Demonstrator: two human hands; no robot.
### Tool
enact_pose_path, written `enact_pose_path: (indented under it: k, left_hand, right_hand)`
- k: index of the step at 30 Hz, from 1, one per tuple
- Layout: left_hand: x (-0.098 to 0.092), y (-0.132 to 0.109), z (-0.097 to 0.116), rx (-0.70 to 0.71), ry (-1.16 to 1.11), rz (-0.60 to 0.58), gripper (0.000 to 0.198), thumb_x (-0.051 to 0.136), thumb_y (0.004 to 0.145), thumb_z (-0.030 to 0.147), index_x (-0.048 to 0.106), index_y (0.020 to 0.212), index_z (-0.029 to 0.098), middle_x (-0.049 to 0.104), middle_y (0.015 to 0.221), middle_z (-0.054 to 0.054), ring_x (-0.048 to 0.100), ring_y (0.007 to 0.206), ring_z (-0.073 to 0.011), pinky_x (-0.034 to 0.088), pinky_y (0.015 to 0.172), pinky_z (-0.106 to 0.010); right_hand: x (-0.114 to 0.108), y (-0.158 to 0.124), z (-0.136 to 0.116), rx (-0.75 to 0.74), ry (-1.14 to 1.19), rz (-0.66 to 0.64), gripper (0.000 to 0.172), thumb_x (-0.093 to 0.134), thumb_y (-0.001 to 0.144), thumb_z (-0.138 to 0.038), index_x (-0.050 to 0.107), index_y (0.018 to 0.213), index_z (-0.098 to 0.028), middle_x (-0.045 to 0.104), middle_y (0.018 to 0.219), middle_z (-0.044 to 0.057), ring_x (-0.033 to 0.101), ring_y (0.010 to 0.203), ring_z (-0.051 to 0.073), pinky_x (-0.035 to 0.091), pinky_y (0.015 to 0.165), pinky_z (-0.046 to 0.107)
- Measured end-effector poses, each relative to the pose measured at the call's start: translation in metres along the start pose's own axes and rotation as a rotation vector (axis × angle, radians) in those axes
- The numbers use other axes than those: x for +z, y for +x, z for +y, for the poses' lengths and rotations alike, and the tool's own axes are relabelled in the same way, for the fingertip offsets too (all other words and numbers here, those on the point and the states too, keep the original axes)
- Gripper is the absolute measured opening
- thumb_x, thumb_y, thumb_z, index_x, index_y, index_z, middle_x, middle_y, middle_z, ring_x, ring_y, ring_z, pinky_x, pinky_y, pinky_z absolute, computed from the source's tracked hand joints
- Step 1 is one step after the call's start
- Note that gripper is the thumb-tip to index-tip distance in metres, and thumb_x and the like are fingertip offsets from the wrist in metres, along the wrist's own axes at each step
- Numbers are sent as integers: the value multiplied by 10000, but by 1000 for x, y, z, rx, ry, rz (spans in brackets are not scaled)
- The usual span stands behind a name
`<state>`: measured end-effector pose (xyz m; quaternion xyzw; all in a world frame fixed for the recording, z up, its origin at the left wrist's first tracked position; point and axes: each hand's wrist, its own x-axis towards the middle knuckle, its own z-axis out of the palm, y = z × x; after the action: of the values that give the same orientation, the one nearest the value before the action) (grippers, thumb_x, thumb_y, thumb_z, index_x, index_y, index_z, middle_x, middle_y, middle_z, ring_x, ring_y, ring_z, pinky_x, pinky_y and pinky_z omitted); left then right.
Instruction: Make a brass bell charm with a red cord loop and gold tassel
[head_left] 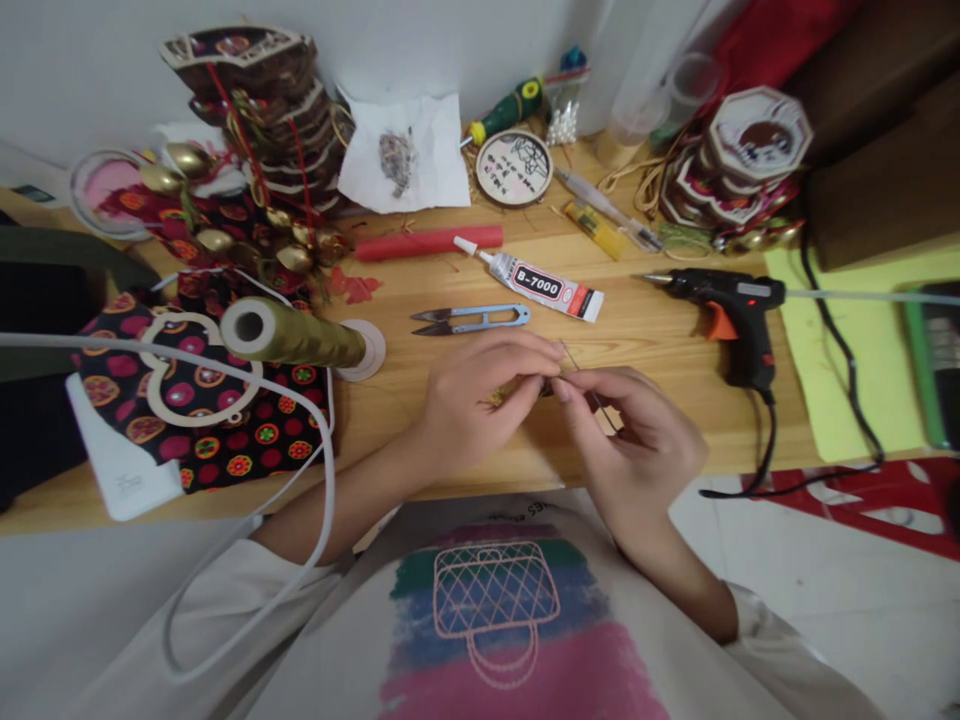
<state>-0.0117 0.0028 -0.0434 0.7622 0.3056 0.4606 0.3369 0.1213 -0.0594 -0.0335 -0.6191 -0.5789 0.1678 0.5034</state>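
My left hand (487,390) is closed in a pinch near the table's front edge, on a small dark piece with some gold-coloured material below the fingers. Fingertip to fingertip with it, my right hand (630,420) pinches a thin dark needle-like rod (581,368) that slants from upper left down to the lower right, past the fingers. The small piece between the hands is mostly hidden. Just beyond my left hand lie blue thread snips (487,317), and behind them a B-7000 glue tube (544,285).
A black glue gun (731,300) with its cable lies at right on yellow paper's edge. At left stand a spool of olive ribbon (300,335) and patterned fabric (277,430). A white cable (326,480) loops over my left forearm. Stacked ornaments (750,150) stand behind.
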Motion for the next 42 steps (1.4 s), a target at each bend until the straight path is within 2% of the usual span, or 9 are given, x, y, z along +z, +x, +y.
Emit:
enact_pose_path:
  k: [7, 13, 17, 28, 42]
  left_hand:
    - [0, 1, -1, -29, 5, 8, 170, 577, 793, 16, 665, 811, 160, 735, 883, -54, 696, 873, -131, 556, 804, -264]
    - [0, 1, -3, -109, -86, -3, 158, 604, 770, 18, 678, 796, 154, 736, 876, -68, 694, 862, -145, 562, 763, -260]
    - [0, 1, -4, -169, -143, -12, 173, 612, 756, 7, 687, 792, 158, 734, 869, -69, 695, 852, -148, 569, 718, -245]
    - [2, 0, -5, -234, -244, -19, 175, 619, 747, 0, 693, 772, 155, 734, 860, -68, 694, 842, -141, 566, 722, -242]
    - [3, 0, -6, -257, -280, -21, 174, 626, 745, 4, 700, 774, 159, 732, 860, -65, 692, 838, -133, 564, 732, -240]
  right_hand:
    - [0, -1, -1, 88, 85, -59, 141, 676, 781, -127, 656, 899, -202, 642, 727, -20, 577, 625, 99, 501, 587, 242]
    - [-1, -2, 1, 174, 142, -89, 158, 618, 807, -119, 675, 922, -212, 668, 789, -10, 589, 660, 98, 496, 606, 233]
    - [0, -2, 0, 250, 156, -79, 140, 621, 807, -129, 680, 897, -219, 677, 787, -19, 591, 654, 88, 495, 616, 219]
    - [2, 2, -3, 313, 169, -60, 44, 652, 786, -162, 671, 805, -197, 657, 691, -23, 576, 592, 83, 491, 562, 206]
    - [9, 0, -2, 378, 233, -1, 6, 669, 770, -184, 669, 776, -186, 639, 643, -27, 554, 558, 83, 481, 540, 211]
